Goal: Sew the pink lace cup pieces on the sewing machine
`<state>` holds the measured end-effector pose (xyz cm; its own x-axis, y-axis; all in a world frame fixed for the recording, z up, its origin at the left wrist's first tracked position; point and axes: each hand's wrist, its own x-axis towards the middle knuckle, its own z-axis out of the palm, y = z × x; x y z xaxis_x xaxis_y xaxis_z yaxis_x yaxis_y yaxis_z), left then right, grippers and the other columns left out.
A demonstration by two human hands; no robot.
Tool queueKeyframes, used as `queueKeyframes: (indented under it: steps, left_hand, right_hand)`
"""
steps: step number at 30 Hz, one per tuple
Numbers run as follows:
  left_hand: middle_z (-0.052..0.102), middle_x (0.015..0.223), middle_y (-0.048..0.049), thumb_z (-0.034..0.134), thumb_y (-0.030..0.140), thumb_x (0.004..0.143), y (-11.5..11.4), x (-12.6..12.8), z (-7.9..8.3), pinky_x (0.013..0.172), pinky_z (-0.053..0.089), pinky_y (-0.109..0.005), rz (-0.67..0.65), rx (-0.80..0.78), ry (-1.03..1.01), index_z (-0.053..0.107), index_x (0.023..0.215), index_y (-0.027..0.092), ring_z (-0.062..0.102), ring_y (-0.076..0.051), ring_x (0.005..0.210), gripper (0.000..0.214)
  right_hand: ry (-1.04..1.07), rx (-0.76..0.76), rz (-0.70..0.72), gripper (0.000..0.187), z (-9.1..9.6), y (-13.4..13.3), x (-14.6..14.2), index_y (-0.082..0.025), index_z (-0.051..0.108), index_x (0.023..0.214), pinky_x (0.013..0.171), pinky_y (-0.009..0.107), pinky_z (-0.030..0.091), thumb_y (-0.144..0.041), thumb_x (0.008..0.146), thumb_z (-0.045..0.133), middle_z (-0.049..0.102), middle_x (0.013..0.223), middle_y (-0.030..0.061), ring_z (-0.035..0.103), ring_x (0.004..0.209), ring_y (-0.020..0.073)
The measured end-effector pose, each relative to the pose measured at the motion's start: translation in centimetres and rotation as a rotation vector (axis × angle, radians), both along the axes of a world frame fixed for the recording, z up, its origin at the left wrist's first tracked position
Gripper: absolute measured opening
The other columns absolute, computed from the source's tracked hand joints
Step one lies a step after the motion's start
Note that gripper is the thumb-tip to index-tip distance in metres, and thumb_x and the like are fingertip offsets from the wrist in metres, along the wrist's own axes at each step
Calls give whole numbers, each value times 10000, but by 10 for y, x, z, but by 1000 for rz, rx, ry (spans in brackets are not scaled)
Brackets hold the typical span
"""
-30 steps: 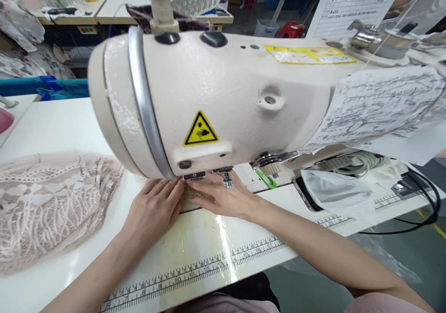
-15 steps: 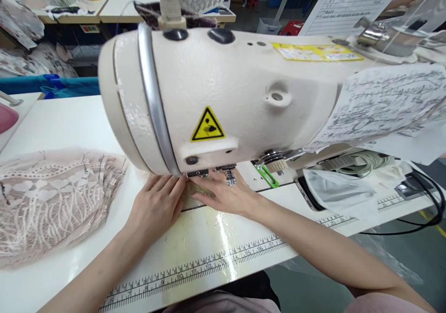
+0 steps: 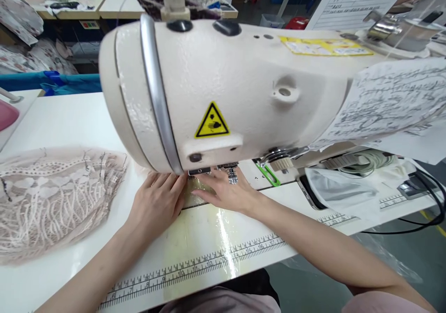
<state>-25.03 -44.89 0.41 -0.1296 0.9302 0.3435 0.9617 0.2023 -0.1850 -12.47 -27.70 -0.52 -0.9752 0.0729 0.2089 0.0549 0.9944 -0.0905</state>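
Note:
A cream sewing machine (image 3: 244, 89) spans the view, and its head hides the needle area and some of my fingertips. Under its left end, my left hand (image 3: 158, 199) lies palm down on the bed, fingers stretched forward and close together. Beside it my right hand (image 3: 226, 189) rests with thumb and fingers apart, reaching under the head from the right. Between the hands shows a shiny, yellowish strip of the bed (image 3: 191, 192). A bit of pale pink fabric (image 3: 140, 169) peeks out past my left fingers; whether my fingertips touch it is hidden.
Pink lace fabric (image 3: 59, 201) lies on the white table (image 3: 69, 117) at left. Right of my hands are green thread snips (image 3: 268, 176), a phone (image 3: 310, 194) and white cloth (image 3: 337, 187). A ruler strip (image 3: 195, 273) runs along the front edge. Written paper (image 3: 390, 99) covers the machine's right side.
The view has shifted slightly, so the machine sits a little higher and further right. Both hands keep nearly the same place and pose.

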Motion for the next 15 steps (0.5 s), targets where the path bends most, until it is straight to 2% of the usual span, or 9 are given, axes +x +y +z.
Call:
queueKeyframes:
  steps: [3,6,10,13,15]
  left_hand:
    - [704,960,-94,461,228,916,0,0,-2,890,475,-438,8,-5,-7,615,1187,73,650,-271,894,348]
    - [702,997,-103,438,231,922,-1,3,-3,930,461,-449,29,-8,-15,599,1220,67,641,-278,954,376]
    - [685,1093,-131,425,238,937,-3,7,4,973,437,-493,83,2,-25,603,1222,88,618,-298,1037,368]
    - [691,981,-118,435,255,938,5,-2,16,930,461,-512,146,8,-198,676,1028,142,624,-303,982,282]
    - [682,898,-121,430,249,931,16,-15,26,850,498,-483,211,39,-322,676,887,150,622,-307,961,270]
  right_hand:
    - [-11,-37,6,474,1,5,-1,-345,483,1407,706,359,503,-555,987,416,705,989,69,651,844,228]
    - [-37,-82,20,408,6,11,0,-320,503,1392,667,332,473,-448,1023,382,707,1018,72,657,831,209]
    - [58,-177,43,321,8,15,1,-298,597,1280,664,315,457,-368,1012,434,714,1003,60,662,829,201]
    - [123,-242,42,294,5,14,-1,-295,624,1231,685,340,493,-385,980,499,713,988,62,667,883,234]
    - [135,-313,0,302,2,13,-2,-295,639,1202,699,378,525,-434,965,514,703,1023,71,671,916,261]
